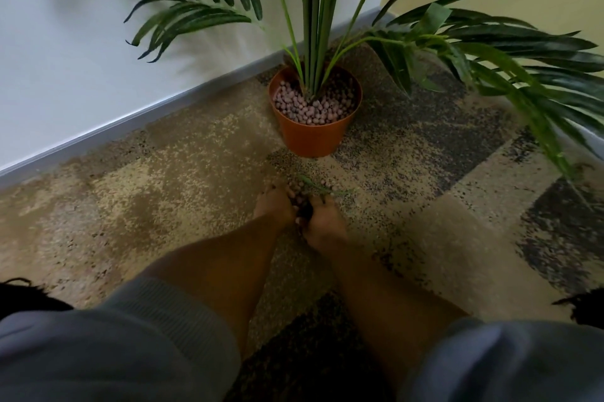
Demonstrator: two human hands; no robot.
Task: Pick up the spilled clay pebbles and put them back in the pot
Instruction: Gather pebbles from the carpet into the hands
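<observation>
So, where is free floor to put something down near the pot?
Bare carpet lies left of the hands, bordered by the skirting board. It is crowded ahead: both cupped hands, left hand and right hand, gather pebbles before the pot, and fronds overhang the right side.

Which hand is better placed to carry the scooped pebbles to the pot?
Neither clearly: left hand and right hand cup the pebbles together, equally near the pot. Likely both lift as one scoop.
</observation>
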